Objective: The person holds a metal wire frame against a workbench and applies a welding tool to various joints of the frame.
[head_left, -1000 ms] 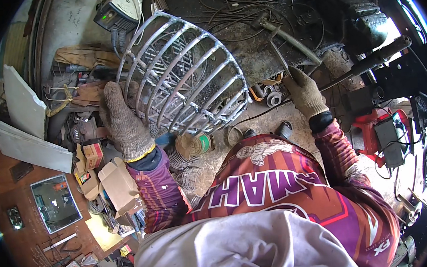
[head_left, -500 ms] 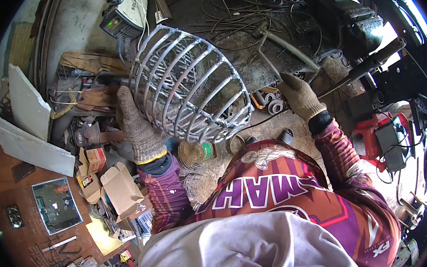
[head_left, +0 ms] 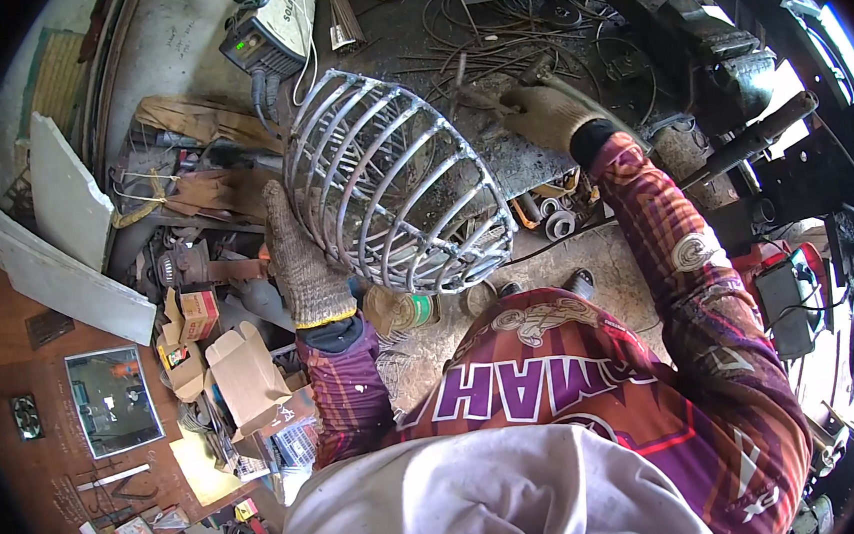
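A rounded cage of welded metal bars point(head_left: 395, 184) stands tilted in front of me, its wide ribbed side toward me. My left hand point(head_left: 306, 261), in a knitted work glove, grips its left side; the thumb is hidden behind the bars. Over the dark worktable, right of the cage, is my gloved right hand point(head_left: 548, 117). Its fingers are smeared by motion. A slim metal tool point(head_left: 460, 72) shows blurred just beyond them, and I cannot make out whether they touch it. A hammer with a pipe handle point(head_left: 574, 95) lies partly behind this hand.
Coiled wire point(head_left: 458, 24) covers the far part of the worktable point(head_left: 400, 53). A welding machine point(head_left: 268, 33) stands at the back left, a large vise point(head_left: 721, 53) at the right. Cardboard boxes point(head_left: 245, 377) and a brown board point(head_left: 33, 358) lie left of me.
My right hand has swung left and forward over the worktable, bringing the slim tool with it. The cage and my left hand sit slightly further right and lower in the picture.
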